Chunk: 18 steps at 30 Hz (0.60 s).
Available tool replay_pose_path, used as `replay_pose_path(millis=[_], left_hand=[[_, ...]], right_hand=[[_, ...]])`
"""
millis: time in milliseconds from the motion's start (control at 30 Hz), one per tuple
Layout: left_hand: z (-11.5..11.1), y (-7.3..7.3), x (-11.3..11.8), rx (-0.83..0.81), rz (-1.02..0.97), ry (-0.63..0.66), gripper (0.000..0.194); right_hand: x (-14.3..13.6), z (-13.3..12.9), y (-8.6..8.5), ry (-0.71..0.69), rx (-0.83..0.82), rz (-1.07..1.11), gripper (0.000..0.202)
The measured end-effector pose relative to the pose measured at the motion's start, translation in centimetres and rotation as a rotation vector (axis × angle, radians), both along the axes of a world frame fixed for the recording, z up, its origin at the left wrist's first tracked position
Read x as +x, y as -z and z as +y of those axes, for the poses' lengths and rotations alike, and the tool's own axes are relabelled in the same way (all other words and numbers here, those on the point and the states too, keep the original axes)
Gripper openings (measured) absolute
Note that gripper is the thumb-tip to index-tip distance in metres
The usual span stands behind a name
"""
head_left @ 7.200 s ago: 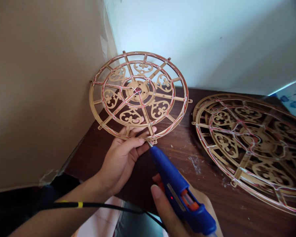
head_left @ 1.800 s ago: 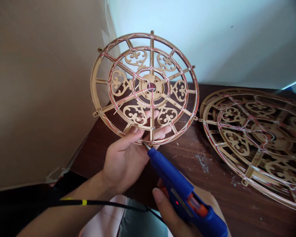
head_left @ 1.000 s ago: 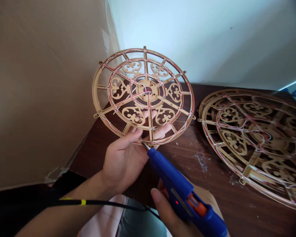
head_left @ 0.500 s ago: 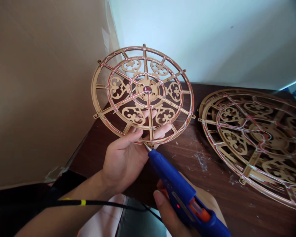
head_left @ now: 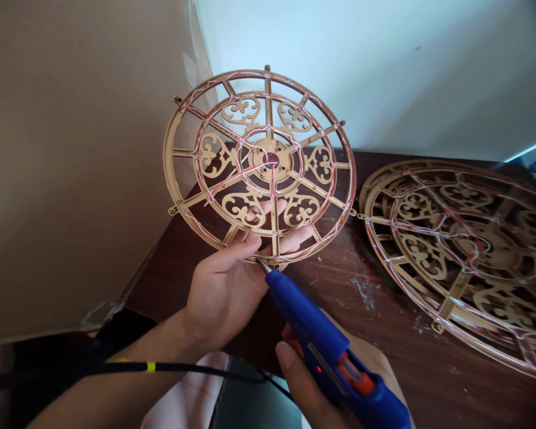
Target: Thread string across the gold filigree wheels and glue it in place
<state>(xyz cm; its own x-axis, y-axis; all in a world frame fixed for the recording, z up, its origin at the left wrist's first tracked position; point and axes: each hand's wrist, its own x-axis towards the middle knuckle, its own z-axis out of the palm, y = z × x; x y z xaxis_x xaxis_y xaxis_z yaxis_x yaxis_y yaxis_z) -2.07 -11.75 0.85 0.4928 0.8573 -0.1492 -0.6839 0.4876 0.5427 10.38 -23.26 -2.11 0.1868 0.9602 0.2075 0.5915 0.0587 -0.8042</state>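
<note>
My left hand [head_left: 226,292] holds up a round gold openwork frame [head_left: 274,229] by its lower rim, thumb in front and fingers behind. Red and white wires run along its rings and some spokes, and scrollwork hearts fill the gaps round the hub. In my right hand [head_left: 304,381] is a blue hot glue gun [head_left: 310,319], with a red light lit on its side and a clear glue stick partly showing. Its metal nozzle meets the lower rim by my left thumb; whether glue is coming out I cannot tell.
Similar wired gold frames [head_left: 446,304] lie stacked at the right on the dark wooden table [head_left: 361,357]. A brown panel [head_left: 80,167] stands to the left and a pale wall [head_left: 384,77] behind. A black cable [head_left: 196,369] with yellow bands crosses in front of my left forearm.
The upper part of the round frame has tipped up slightly and shifted a little right. The glue gun's nozzle has slid slightly left along the lower rim.
</note>
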Motion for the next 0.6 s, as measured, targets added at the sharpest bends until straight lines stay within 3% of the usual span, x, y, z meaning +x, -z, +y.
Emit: replay_pose_path(millis=[167, 400, 600], left_hand=[[0.04, -0.01, 0.02, -0.002, 0.006, -0.02, 0.061], [-0.1, 0.01, -0.07, -0.014, 0.01, -0.012, 0.061], [-0.09, 0.18, -0.12, -0.013, 0.029, -0.012, 0.062]], right_hand=[[0.43, 0.66, 0.73, -0.154, 0.121, 0.039, 0.022], [0.0, 0.85, 0.87, -0.105, 0.122, 0.067, 0.023], [0.08, 0.78, 0.73, -0.145, 0.092, 0.08, 0.024]])
